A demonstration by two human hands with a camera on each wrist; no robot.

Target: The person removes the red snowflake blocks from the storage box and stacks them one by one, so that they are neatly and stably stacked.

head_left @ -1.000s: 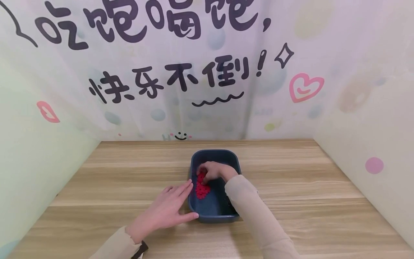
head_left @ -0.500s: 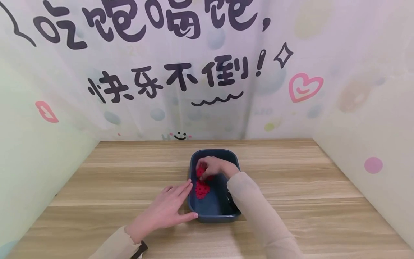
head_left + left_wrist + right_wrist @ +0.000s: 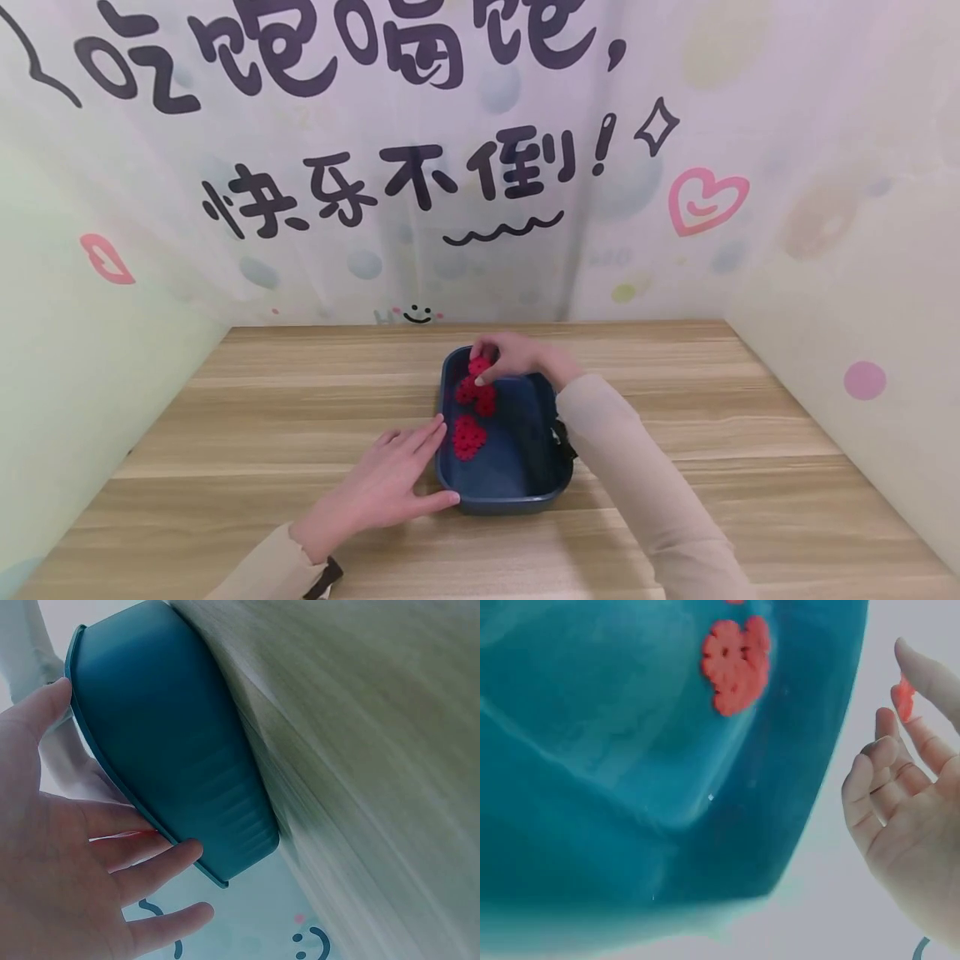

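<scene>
A dark blue plastic bin (image 3: 510,505) stands on the table, several red flower-shaped discs (image 3: 468,438) lying along its left side. My right hand (image 3: 517,357) is over the bin's far end, pinching one such red disc (image 3: 904,700) between thumb and forefinger. In the right wrist view its other fingers are loosely bent, and more red discs (image 3: 736,666) show on the bin floor. My left hand (image 3: 382,483) is at the bin's left side with fingers fairly straight. In the left wrist view its thumb and fingertips touch the rim (image 3: 112,776).
The bin rests on a wood-grain table (image 3: 315,400). Behind it hangs a white printed curtain (image 3: 525,275) with dark lettering, and pale walls (image 3: 847,292) flank both sides. A black band (image 3: 562,439) shows at the right wrist.
My right hand has risen from low inside the bin to its far rim with a red disc, moving away and slightly right. More discs show below it. The left hand has stayed put.
</scene>
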